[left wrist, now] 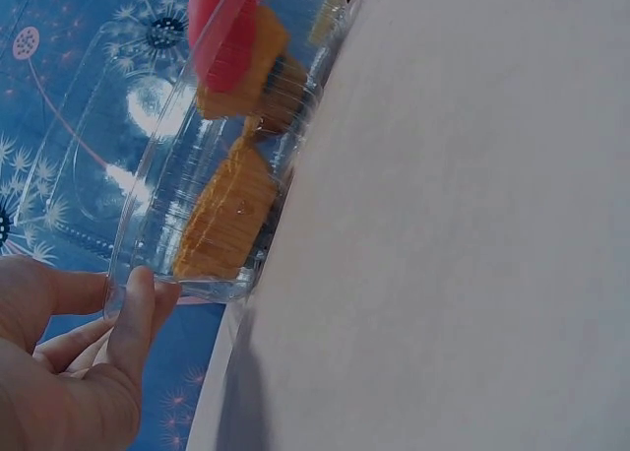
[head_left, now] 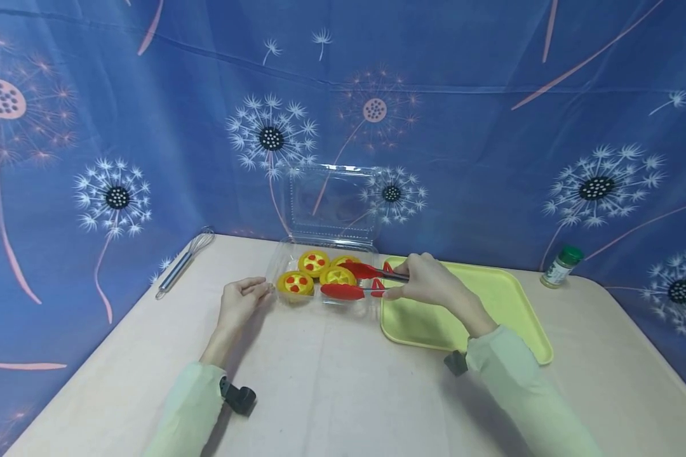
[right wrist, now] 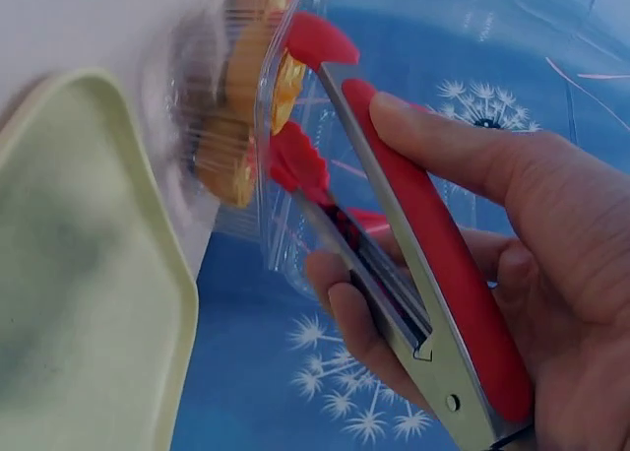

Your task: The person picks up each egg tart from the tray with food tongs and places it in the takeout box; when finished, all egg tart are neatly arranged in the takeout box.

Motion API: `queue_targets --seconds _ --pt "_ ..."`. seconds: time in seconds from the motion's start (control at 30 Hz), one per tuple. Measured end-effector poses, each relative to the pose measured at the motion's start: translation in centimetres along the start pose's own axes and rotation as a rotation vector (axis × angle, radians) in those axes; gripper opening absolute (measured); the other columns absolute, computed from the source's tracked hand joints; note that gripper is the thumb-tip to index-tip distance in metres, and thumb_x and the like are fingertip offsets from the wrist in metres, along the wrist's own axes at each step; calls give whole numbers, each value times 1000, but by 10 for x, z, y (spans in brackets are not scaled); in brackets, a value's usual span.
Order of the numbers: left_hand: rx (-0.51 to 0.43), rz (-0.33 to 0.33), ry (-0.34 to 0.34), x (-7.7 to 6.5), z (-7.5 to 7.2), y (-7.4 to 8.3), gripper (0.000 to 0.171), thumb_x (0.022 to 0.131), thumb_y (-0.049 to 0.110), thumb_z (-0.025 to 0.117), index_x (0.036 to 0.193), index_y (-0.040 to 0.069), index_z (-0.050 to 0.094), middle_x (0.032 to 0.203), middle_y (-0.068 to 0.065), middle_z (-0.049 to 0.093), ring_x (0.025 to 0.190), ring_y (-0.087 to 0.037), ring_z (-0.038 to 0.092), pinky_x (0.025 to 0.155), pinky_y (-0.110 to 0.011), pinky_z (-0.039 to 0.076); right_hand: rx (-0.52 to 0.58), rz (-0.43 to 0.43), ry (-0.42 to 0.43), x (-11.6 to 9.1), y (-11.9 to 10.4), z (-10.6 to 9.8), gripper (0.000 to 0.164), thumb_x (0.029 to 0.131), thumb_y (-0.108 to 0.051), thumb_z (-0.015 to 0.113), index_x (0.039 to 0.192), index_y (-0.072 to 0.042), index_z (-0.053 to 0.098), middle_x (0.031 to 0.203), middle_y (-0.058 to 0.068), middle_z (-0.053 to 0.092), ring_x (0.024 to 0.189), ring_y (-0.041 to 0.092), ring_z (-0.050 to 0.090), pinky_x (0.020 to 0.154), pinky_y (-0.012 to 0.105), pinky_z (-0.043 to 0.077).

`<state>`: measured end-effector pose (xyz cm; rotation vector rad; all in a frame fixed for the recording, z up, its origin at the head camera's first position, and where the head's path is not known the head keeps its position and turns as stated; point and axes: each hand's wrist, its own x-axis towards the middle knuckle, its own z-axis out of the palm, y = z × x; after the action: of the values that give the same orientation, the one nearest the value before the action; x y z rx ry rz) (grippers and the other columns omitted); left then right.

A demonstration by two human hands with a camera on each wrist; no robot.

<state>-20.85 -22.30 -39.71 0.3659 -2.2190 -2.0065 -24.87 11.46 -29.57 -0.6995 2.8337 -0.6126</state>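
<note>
A hinged clear plastic container (head_left: 366,311) stands with its lid (head_left: 334,206) raised against the backdrop. Several round yellow tarts (head_left: 295,283) sit in its base, some topped with red pieces. My left hand (head_left: 241,304) pinches the container's left rim between thumb and fingers; the left wrist view shows this grip (left wrist: 98,348). In my right hand (head_left: 434,284) are metal tongs (right wrist: 413,244) with red tips and handle grips. Their two red tips are spread, one on each side of a tart with a pale topping (head_left: 337,276) at the container's right.
A pale yellow tray (head_left: 491,298) lies right of the container, partly beneath my right forearm. A whisk (head_left: 185,261) rests at the table's left edge. Back right stands a green-capped seasoning bottle (head_left: 561,266). Blue dandelion-print cloth (head_left: 463,158) hangs behind the table.
</note>
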Motion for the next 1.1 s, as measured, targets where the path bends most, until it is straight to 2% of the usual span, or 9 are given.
queue_targets --seconds 0.27,0.5,0.6,0.77,0.87,1.1 --pt "-4 -9 4 1 1 -2 36 101 5 49 132 -14 49 126 -30 58 113 -30 64 93 -28 56 -36 -18 -6 7 -1 -1 30 75 -34 84 68 -12 66 52 -7 21 47 9 17 44 22 12" --pt "12 -10 14 3 1 -3 35 100 3 50 130 -14 51 126 -31 59 103 -20 68 92 -27 57 -41 -34 -12 10 -2 3 32 75 -34 84 66 -12 63 51 -7 22 47 9 17 45 22 12" --pt "13 -12 12 3 1 -4 35 100 4 50 131 -14 51 127 -30 58 104 -21 67 93 -27 57 -46 -43 -2 11 -3 4 42 75 -33 84 59 -14 51 52 -7 19 49 9 16 46 22 12" --pt "22 -17 11 4 2 -3 36 100 5 50 131 -12 51 127 -29 59 109 -25 66 93 -27 57 -65 -41 3 13 -5 7 57 75 -34 84 57 -18 32 54 -7 16 50 9 15 47 22 11" --pt "26 -8 4 3 2 -1 35 100 6 50 131 -12 52 126 -28 60 110 -27 65 92 -27 57 -73 -31 -2 14 -4 9 54 76 -34 84 57 -18 36 54 -7 16 50 9 15 46 22 11" --pt "11 -12 5 3 1 0 36 101 6 50 131 -12 51 126 -28 60 111 -27 65 92 -25 57 -63 -41 -3 15 -1 8 35 75 -35 84 67 -11 61 52 -7 19 48 9 17 45 21 13"
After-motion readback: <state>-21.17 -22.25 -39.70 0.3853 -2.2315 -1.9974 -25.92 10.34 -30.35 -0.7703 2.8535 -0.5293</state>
